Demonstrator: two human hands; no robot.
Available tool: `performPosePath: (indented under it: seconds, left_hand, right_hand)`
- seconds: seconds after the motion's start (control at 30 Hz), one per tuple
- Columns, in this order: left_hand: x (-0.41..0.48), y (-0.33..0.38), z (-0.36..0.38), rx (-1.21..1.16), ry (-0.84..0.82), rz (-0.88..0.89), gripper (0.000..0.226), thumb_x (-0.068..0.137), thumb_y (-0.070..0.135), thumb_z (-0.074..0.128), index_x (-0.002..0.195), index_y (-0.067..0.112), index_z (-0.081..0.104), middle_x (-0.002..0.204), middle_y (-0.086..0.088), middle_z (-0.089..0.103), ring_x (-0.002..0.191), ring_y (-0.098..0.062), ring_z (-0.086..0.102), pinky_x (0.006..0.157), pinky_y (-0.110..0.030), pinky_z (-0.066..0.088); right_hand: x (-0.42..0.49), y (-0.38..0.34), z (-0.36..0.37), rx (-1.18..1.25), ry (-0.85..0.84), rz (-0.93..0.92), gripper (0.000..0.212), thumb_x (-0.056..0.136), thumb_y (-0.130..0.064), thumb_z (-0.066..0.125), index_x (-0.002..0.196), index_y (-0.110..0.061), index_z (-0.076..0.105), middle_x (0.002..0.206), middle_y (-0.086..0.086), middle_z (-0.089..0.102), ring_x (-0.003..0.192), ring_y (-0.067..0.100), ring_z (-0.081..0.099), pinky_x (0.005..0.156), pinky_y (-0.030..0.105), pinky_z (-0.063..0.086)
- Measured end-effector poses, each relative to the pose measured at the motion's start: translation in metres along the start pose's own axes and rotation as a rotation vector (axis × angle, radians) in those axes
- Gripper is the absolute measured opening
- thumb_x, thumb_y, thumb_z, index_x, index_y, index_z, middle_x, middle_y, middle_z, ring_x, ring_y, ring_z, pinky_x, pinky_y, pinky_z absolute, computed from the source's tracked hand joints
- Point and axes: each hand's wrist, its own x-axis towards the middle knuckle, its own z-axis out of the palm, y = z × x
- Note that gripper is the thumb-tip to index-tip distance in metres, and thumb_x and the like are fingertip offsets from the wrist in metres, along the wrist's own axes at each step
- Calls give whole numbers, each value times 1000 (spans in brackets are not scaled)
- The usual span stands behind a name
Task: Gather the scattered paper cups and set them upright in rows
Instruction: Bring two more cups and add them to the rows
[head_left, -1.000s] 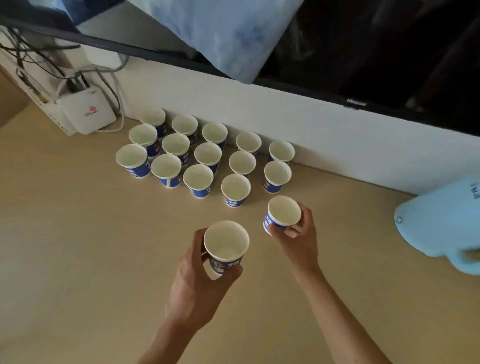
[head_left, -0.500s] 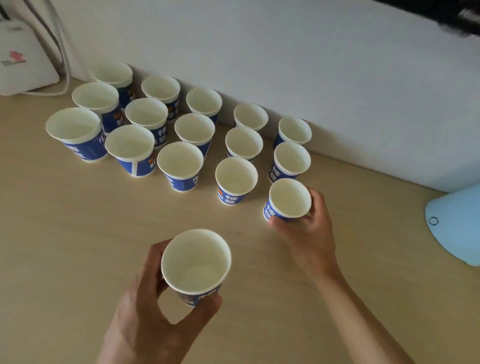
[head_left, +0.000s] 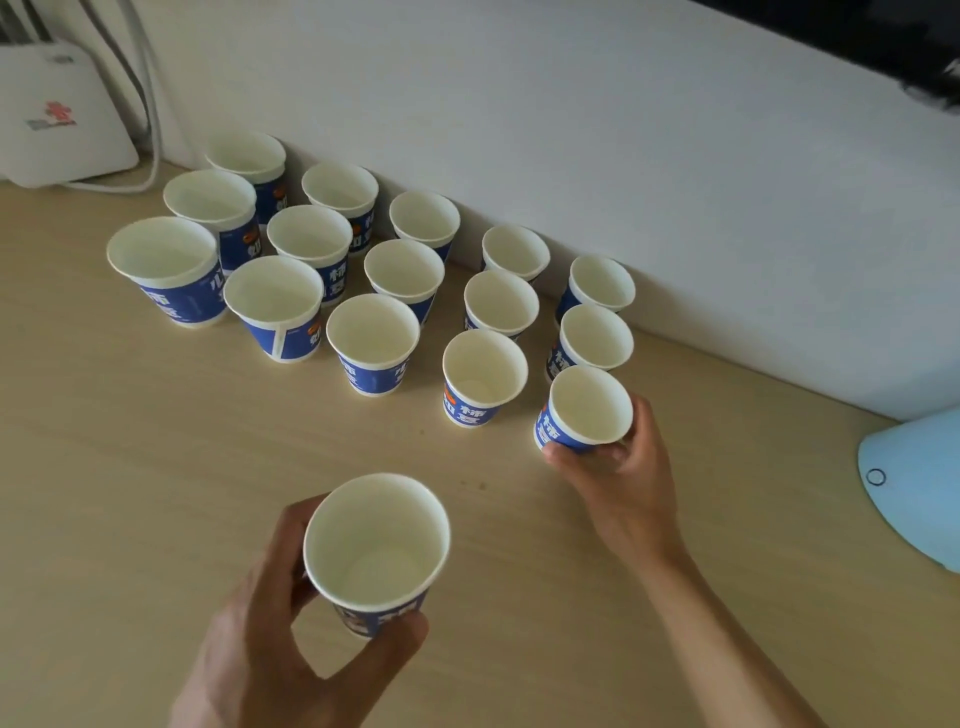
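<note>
Several blue and white paper cups (head_left: 372, 340) stand upright in rows on the wooden table (head_left: 130, 467), close to the white wall. My right hand (head_left: 621, 475) grips one cup (head_left: 584, 410) at the near end of the rightmost column, right in front of another cup (head_left: 595, 340); whether its base touches the table is hidden. My left hand (head_left: 270, 639) holds a second cup (head_left: 376, 545) upright above the table's near middle, apart from the rows.
A white router (head_left: 57, 114) with cables sits at the back left against the wall. A light blue object (head_left: 914, 493) lies at the right edge. The white wall (head_left: 623, 156) runs just behind the cups.
The view has closed in on the cups. My right hand has carried its cup forward to the near end of the rightmost column. My left hand still holds its cup near me.
</note>
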Motion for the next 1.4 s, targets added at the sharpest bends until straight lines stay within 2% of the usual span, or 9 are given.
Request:
performPosePath:
  seconds: [0.17, 0.23, 0.33, 0.43, 0.6, 0.87, 1.0, 1.13, 1.4]
  left_hand:
    - [0, -3, -9, -5, 4, -17, 67, 48, 49, 73, 114, 49, 58, 100, 20, 73, 88, 4, 70, 70, -4, 48]
    - [0, -3, -15, 22, 18, -40, 67, 50, 51, 73, 114, 49, 56, 101, 23, 71, 92, 6, 68, 71, -2, 45]
    - [4, -7, -31, 52, 57, -63, 66, 55, 53, 73, 118, 44, 55, 104, 25, 70, 96, 5, 66, 72, -2, 44]
    - [15, -15, -53, 73, 91, -77, 65, 60, 54, 74, 120, 41, 54, 107, 25, 70, 100, 3, 66, 74, -5, 44]
    - [42, -41, -99, 133, 234, -84, 60, 67, 33, 88, 117, 40, 55, 105, 26, 68, 95, 0, 67, 73, -6, 47]
    - [91, -76, -131, 168, 347, -144, 60, 71, 20, 87, 122, 25, 55, 102, 17, 67, 93, -3, 66, 72, -15, 53]
    - [108, -83, -132, 171, 334, -112, 63, 71, 16, 86, 126, 19, 54, 107, 9, 69, 98, -11, 67, 81, -25, 55]
    - [120, -89, -132, 159, 331, -104, 64, 70, 17, 86, 125, 20, 54, 101, 16, 65, 93, -7, 65, 74, -14, 52]
    - [136, -97, -132, 145, 328, -109, 62, 69, 17, 87, 122, 18, 54, 105, 8, 65, 91, -11, 64, 63, -2, 43]
  right_hand:
    - [-26, 4, -5, 7, 96, -1, 77, 62, -33, 87, 130, -34, 50, 125, -22, 61, 118, 4, 60, 92, 24, 48]
    - [-54, 6, -4, 18, 205, -22, 75, 61, -37, 85, 127, -40, 50, 120, -19, 62, 113, 5, 60, 86, 16, 46]
    - [-91, 6, 13, 34, 238, -101, 66, 66, -23, 81, 122, -43, 54, 113, -6, 65, 103, 11, 62, 76, 13, 44]
    - [-104, -1, 40, 89, 202, -159, 57, 69, -14, 77, 118, -35, 59, 109, 4, 66, 98, 16, 63, 75, 16, 45]
    - [-100, -29, 97, 161, 9, -149, 45, 74, -18, 75, 112, -36, 61, 111, -11, 65, 99, 13, 61, 80, 27, 47]
    - [-82, -78, 179, 146, -202, -159, 36, 80, -27, 71, 114, -28, 61, 107, -11, 65, 101, 15, 63, 83, 31, 49]
    - [-77, -87, 197, 153, -221, -144, 33, 79, -28, 71, 112, -29, 62, 105, -10, 66, 99, 13, 64, 82, 27, 49]
    - [-80, -88, 205, 138, -235, -127, 32, 79, -26, 71, 110, -28, 62, 103, -9, 66, 96, 13, 64, 81, 29, 50]
    - [-84, -87, 214, 113, -234, -114, 33, 76, -29, 70, 108, -28, 62, 103, -11, 66, 96, 10, 62, 81, 27, 49]
